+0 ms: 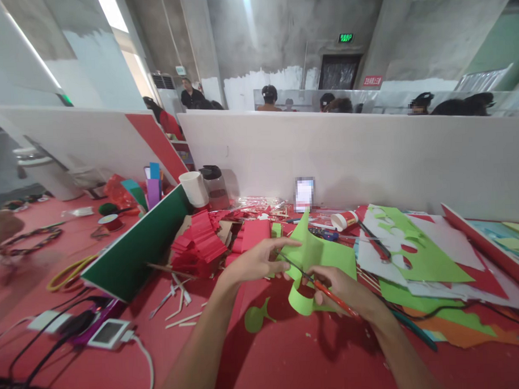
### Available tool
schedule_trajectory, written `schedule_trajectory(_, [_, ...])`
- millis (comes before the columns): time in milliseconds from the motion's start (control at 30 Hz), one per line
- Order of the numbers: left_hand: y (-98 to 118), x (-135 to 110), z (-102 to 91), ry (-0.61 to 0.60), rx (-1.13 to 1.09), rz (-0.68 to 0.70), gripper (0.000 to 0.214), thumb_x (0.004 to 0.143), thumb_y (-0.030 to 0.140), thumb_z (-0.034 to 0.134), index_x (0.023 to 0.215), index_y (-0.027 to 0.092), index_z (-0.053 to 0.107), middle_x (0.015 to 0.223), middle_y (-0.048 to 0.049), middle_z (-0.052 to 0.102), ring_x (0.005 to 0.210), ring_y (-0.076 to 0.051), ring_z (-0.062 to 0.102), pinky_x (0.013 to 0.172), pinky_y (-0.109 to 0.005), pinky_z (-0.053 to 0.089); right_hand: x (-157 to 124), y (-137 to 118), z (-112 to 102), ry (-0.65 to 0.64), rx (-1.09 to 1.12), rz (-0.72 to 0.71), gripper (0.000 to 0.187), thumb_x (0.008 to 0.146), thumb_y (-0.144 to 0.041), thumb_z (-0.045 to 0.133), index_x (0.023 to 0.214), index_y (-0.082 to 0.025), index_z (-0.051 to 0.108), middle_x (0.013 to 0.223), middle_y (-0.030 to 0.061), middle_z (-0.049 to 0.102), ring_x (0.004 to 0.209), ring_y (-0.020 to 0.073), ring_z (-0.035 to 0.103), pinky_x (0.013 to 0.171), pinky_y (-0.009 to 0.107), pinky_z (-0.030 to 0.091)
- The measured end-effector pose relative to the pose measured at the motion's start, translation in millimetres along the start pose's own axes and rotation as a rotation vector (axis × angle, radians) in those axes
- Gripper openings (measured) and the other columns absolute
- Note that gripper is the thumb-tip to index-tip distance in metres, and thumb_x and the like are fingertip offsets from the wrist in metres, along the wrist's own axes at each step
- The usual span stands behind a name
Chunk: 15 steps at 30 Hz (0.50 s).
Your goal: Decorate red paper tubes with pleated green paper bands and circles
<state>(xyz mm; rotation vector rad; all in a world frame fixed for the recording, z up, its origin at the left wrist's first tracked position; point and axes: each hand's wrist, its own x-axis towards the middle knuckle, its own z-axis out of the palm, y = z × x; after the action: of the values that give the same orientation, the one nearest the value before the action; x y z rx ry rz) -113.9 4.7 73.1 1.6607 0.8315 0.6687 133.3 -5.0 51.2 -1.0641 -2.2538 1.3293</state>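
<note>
My left hand [257,261] pinches a sheet of light green paper [319,253] by its left edge, holding it above the red table [290,352]. My right hand [339,288] grips red-handled scissors [317,284], whose dark blades reach into the paper from below right. A curled strip of green paper [300,300] hangs down under the sheet. A small cut green shape [254,318] lies flat on the table just below my left wrist.
A pile of folded red paper [199,245] and a green board [137,244] stand to the left. Cut green, white and red sheets [415,251] lie at right. A white cup [194,189], a glue tube [344,220], cables and a small device [107,332] are around. A white partition [369,156] stands behind, people beyond it.
</note>
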Motion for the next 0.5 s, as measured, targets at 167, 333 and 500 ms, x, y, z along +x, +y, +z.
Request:
schedule_trajectory(167, [-0.2,0.0,0.6,0.007,-0.006,-0.005,0.052,0.087,0.027,0.062,0.136,0.020,0.048,0.080,-0.0029,0.063,0.071,-0.018,0.068,0.058,-0.025,0.049,3.5,6.0,1.3,-0.015,0.098,0.052,0.032,0.082,-0.043,0.065,0.100,-0.017,0.060,0.070,-0.0014,0.063,0.046,0.0082,0.042,0.042,0.018,0.034])
schedule_trajectory(333, [0.9,-0.1,0.4,0.011,-0.022,-0.017,0.053,0.086,0.028,0.064,0.136,0.020,0.048,0.083,-0.0028,0.062,0.073,-0.019,0.069,0.059,-0.026,0.051,4.9,5.4,2.0,-0.041,0.194,0.105,0.035,0.080,-0.046,0.068,0.099,-0.018,0.059,0.073,-0.0004,0.067,0.040,0.0072,0.042,0.035,0.017,0.034])
schedule_trajectory(500, [2.2,-0.9,-0.2,0.007,-0.009,-0.043,0.055,0.086,0.029,0.063,0.138,0.020,0.046,0.082,-0.0031,0.062,0.075,-0.021,0.070,0.060,-0.027,0.051,3.4,-0.9,1.1,-0.034,0.162,0.107,0.038,0.079,-0.051,0.068,0.097,-0.018,0.060,0.072,-0.0005,0.066,0.035,0.0063,0.042,0.032,0.018,0.034])
